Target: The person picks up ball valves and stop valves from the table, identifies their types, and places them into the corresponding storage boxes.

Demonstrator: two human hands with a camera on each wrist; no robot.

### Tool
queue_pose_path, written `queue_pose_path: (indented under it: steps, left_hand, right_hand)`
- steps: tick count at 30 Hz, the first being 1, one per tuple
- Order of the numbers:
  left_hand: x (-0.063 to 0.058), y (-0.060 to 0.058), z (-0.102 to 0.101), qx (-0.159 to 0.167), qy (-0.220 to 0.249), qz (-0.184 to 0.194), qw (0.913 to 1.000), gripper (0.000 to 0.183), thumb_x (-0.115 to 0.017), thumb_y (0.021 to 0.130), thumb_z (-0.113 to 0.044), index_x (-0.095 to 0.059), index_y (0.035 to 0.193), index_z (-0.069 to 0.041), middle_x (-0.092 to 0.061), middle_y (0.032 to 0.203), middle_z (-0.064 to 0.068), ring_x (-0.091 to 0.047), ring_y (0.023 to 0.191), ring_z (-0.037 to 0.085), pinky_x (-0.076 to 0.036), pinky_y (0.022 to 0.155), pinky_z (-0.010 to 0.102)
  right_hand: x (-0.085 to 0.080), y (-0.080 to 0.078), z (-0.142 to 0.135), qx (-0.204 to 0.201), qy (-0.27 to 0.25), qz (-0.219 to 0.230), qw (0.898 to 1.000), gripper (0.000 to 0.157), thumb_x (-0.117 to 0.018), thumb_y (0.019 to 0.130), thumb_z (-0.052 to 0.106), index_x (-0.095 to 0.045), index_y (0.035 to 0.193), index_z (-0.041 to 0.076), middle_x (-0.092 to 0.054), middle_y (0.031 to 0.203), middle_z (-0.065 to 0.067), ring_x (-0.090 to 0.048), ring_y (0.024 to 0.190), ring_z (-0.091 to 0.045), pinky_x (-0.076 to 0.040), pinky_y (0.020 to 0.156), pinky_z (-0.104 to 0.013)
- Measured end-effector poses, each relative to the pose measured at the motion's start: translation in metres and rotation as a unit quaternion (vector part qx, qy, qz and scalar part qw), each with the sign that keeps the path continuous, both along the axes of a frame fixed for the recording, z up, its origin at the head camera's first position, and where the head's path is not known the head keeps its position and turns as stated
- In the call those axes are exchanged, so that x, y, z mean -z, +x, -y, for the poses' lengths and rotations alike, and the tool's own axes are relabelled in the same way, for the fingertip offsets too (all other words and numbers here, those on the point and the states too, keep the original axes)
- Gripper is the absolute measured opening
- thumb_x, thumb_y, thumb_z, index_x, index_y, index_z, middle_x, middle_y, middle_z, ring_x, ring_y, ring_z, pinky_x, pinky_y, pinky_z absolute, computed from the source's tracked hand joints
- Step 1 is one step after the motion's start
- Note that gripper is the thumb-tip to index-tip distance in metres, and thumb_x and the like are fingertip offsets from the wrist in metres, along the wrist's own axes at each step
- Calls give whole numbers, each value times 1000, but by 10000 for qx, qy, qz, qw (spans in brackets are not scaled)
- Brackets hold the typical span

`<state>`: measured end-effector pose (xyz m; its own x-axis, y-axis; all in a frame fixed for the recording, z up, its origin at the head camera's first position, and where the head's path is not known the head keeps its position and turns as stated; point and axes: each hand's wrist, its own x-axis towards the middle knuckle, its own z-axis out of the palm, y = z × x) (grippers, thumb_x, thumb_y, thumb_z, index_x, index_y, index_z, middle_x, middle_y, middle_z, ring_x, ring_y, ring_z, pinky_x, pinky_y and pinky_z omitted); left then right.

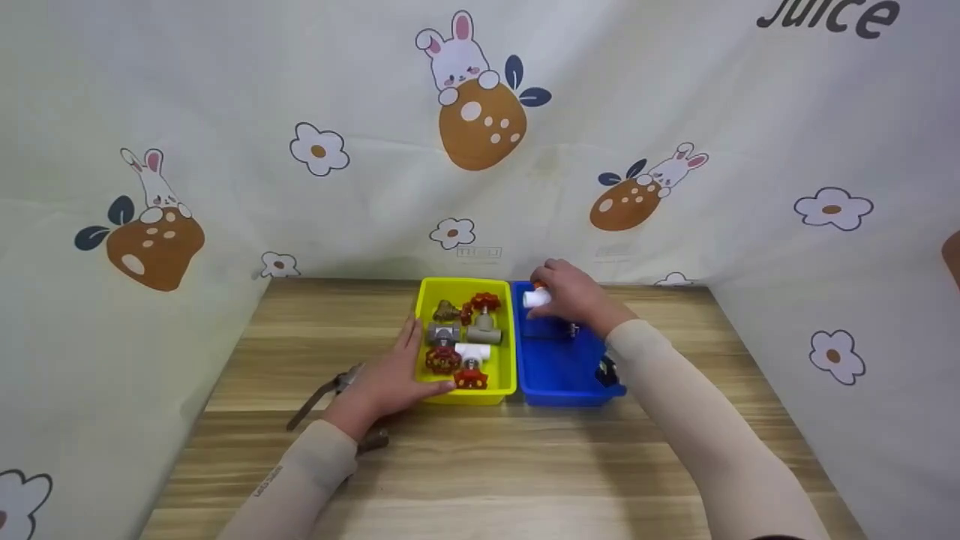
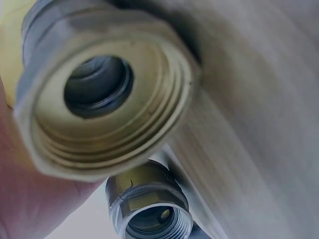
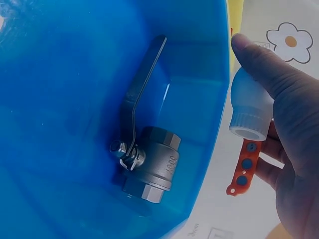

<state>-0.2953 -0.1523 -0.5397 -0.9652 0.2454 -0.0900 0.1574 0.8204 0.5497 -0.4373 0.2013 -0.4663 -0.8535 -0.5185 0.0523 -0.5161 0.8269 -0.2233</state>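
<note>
My right hand [image 1: 574,292] grips a white plastic ball valve [image 3: 251,102] with an orange lever, above the far end of the blue bin [image 1: 566,398]. Against the bin's wall, in the right wrist view, lies a steel ball valve [image 3: 155,162] with a long lever. My left hand [image 1: 390,379] rests on the yellow bin [image 1: 469,398], fingers extended along its left side and thumb over the front corner. That bin holds several valves with red handwheels, among them a white one [image 1: 472,352] and a grey one [image 1: 443,334].
Beside my left hand, a metal valve with a dark lever [image 1: 310,403] lies on the wooden table [image 1: 480,472]. Close up in the left wrist view is a threaded metal fitting [image 2: 169,59], with another threaded fitting [image 2: 142,186] behind. A printed cloth [image 1: 375,210] surrounds the table.
</note>
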Motion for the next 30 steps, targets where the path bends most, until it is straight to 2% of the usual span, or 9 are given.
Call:
queue_pose_path:
  steps: [11, 25, 30]
  left_hand:
    - [0, 0, -1, -25, -106, 7, 9999, 141, -69, 81, -94, -3, 180, -19, 8, 186, 4, -50, 150, 50, -44, 115, 73]
    - [1, -1, -2, -78, -131, 3, 9999, 142, -68, 79, -96, -4, 180, -19, 7, 186, 5, -51, 149, 50, -45, 115, 73]
    - [1, -2, -1, -5, -237, -87, 9997, 140, -66, 81, -95, -4, 180, -17, 7, 186, 5, -52, 148, 50, -47, 113, 72]
  right_hand:
    - [8, -5, 1, 46, 136, 36, 9999, 70, -92, 89, 54, -71, 137, 7, -67, 123, -12, -61, 109, -31, -57, 102, -47]
    - [16, -11, 2, 170, 217, 193, 9994, 68, -93, 90, 51, -71, 136, 7, -68, 122, -12, -62, 107, -31, -57, 103, -47]
    - [18, -10, 2, 130, 267, 88, 9995, 66, -94, 89, 50, -72, 134, 6, -69, 121, -12, -63, 108, -32, -57, 103, -47]
